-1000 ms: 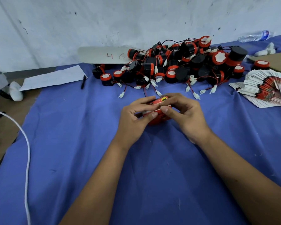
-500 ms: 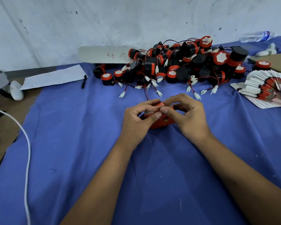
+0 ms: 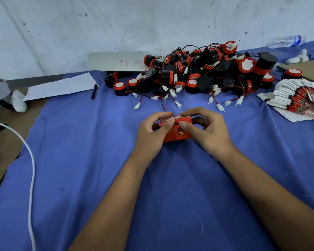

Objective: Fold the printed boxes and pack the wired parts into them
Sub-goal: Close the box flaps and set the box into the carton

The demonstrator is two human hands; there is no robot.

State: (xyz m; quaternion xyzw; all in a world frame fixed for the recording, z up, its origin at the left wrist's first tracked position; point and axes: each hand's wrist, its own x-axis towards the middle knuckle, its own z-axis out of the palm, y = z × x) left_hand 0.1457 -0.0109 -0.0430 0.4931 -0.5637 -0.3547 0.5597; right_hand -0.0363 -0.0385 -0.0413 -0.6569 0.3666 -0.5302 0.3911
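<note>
A small red printed box (image 3: 178, 132) rests on the blue cloth (image 3: 98, 160) at the middle, held from both sides. My left hand (image 3: 152, 134) grips its left end with the thumb pressing on the top flap. My right hand (image 3: 209, 131) grips its right end, thumb on the front face. What is inside the box is hidden. Behind it lies a heap of black-and-red wired parts (image 3: 203, 73) with white plugs on red and black leads. A fanned stack of flat printed boxes (image 3: 299, 102) lies at the right.
A white card marked 46 (image 3: 116, 61) leans on the wall. A sheet of paper (image 3: 62, 86) and a black pen (image 3: 94, 91) lie at the back left. A white cable (image 3: 32, 178) runs along the left edge. A plastic bottle (image 3: 286, 41) lies at the back right.
The box has been turned so its printed front faces me and now sits lower on the cloth. Both hands have shifted their fingers along its top flap.
</note>
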